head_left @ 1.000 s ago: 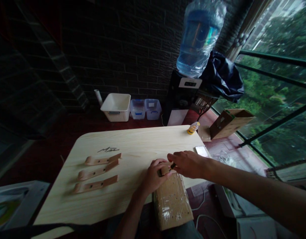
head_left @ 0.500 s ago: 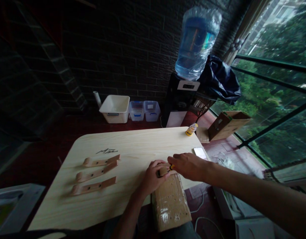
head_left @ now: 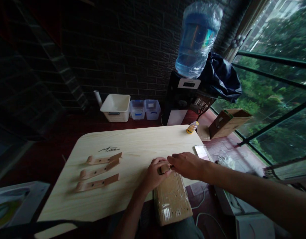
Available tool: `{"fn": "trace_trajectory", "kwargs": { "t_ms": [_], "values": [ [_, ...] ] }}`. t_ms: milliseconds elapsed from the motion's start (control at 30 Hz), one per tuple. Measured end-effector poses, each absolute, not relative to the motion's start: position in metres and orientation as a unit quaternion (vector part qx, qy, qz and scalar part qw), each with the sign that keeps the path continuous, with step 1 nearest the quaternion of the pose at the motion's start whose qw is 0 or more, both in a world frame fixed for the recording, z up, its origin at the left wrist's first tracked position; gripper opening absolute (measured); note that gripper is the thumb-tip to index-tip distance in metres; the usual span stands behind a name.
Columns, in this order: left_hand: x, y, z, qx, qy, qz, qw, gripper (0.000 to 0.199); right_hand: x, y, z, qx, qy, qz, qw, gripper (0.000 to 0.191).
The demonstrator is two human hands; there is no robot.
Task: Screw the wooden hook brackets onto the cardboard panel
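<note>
My left hand (head_left: pixel 154 173) is closed around a small tan wooden piece (head_left: pixel 164 168) at the far end of a taped cardboard block (head_left: pixel 172 199). My right hand (head_left: pixel 184 164) meets it from the right, fingers wrapped round a small tool, mostly hidden now, whose tip points at the piece. The block lies at the table's near edge, over my lap. Several curved wooden strips (head_left: pixel 99 183) with dark holes lie on the left of the table (head_left: pixel 138 142). Behind them is a scatter of thin dark screws (head_left: pixel 109 149).
A yellow-based clear container (head_left: pixel 192 127) stands at the far right corner, with a phone (head_left: pixel 201 152) nearer me. Beyond the table are a white basket (head_left: pixel 116 108), clear bins (head_left: pixel 152 109), a water dispenser (head_left: pixel 185 96) and an open carton (head_left: pixel 227 123).
The view has shifted slightly, so the table and strips appear a little further right. Less of the tool's yellow part shows at my right hand. Both hands keep their hold at the piece.
</note>
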State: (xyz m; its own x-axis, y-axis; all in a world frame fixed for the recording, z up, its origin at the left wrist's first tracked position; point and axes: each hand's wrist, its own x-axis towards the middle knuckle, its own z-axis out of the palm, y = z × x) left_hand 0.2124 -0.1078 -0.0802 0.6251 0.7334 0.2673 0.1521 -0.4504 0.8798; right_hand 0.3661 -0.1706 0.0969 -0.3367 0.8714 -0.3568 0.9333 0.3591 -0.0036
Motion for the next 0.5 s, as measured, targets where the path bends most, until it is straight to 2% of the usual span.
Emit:
{"fn": "trace_trajectory", "kwargs": {
  "t_ms": [133, 233, 367, 500],
  "values": [
    [0.2120, -0.1072, -0.0782, 0.789, 0.281, 0.320, 0.443, 0.026, 0.3621, -0.1681, 0.0954, 0.633, 0.747, -0.105, 0.173, 0.031],
    [0.2117, -0.1075, -0.0744, 0.792, 0.283, 0.315, 0.439, 0.028, 0.3627, -0.1703, 0.0942, 0.675, 0.711, -0.119, 0.156, 0.032],
    [0.2122, -0.1083, -0.0744, 0.792, 0.285, 0.322, 0.435, 0.025, 0.3681, -0.1753, 0.0974, 0.618, 0.767, -0.123, 0.121, 0.030],
    [0.2128, -0.1083, -0.0789, 0.789, 0.284, 0.333, 0.432, 0.027, 0.3663, -0.1745, 0.0997, 0.565, 0.804, -0.082, 0.168, 0.033]
  ]
}}
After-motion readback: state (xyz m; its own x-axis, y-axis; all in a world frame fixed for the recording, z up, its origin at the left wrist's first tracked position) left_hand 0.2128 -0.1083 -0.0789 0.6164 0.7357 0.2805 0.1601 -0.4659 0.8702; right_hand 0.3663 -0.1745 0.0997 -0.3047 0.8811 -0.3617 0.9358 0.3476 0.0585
